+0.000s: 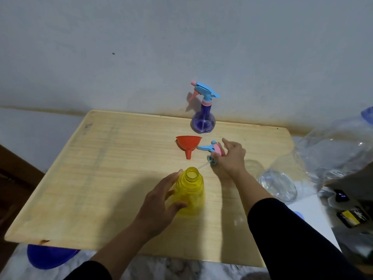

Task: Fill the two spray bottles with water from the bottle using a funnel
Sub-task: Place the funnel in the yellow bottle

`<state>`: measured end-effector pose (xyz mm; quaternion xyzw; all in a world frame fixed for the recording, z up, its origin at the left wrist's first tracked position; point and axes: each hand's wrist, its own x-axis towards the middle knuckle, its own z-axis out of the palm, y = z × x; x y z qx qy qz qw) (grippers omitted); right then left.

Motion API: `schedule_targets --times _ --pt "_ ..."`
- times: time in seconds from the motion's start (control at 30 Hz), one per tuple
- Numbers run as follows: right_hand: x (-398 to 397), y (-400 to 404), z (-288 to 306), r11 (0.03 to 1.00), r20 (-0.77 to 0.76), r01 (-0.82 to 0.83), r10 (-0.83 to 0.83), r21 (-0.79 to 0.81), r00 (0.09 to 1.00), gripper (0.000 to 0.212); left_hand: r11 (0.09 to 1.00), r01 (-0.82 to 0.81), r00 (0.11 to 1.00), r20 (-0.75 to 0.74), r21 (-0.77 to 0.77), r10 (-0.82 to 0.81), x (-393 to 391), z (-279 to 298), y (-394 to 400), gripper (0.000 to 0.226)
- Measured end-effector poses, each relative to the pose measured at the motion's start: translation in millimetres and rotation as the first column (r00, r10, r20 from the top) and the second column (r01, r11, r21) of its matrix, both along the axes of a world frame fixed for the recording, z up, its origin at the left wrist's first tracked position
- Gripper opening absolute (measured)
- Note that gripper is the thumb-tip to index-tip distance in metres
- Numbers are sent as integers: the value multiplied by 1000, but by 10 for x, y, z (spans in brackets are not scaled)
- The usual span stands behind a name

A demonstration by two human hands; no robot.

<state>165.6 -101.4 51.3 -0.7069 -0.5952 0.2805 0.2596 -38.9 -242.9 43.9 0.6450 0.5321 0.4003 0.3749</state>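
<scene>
1. Head view, L side: left hand (161,201) is wrapped round the yellow spray bottle (190,191), thumb in front, fingers behind, firm hold. Bottle stands upright on the wooden table (101,168), neck open, cap off.
2. Head view, R side: right hand (232,156) is at the blue-pink spray head (212,149), which lies on the table w/ its dip tube pointing toward the yellow bottle. Fingers loosely curled on it, index lifted; can't tell if it's gripped or just let go.
3. Red funnel (188,144) lies tilted just left of the spray head, untouched. Purple spray bottle (202,120) stands at the back edge, head on. Clear water bottle (277,184) sits off to the right, by the table edge.
4. Step looks like: park the head, fetch funnel. To do it well: leave the head clear of the pour path, keep L hand steady on the bottle, seat the funnel spout fully in the neck before lifting water.
5. Risk: light empty bottle tips easily, so don't let go.
</scene>
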Motion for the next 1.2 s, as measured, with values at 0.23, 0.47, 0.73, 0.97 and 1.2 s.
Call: schedule_targets --times 0.23,0.47,0.73,0.97,1.2 --pt "-515 203 140 981 -196 -154 175 117 965 59 1000 1 999 37 -4 -1 -6 -16 -2 71" --pt "-624 224 8 989 -287 -126 145 83 947 24 1000 13 1000 25 14 -13 -9 -25 6 71" --pt "-520 -2 408 982 -499 -30 120 185 858 19 999 26 1000 18 24 -26 -14 -31 10 70" --pt "-292 -676 1262 899 -558 -40 304 436 772 33 998 31 996 87 -48 -26 10 28 -6 74" --pt "-220 -1132 1307 859 -488 -76 358 506 796 24 990 7 980 197 -144 22 45 -17 -49 68"
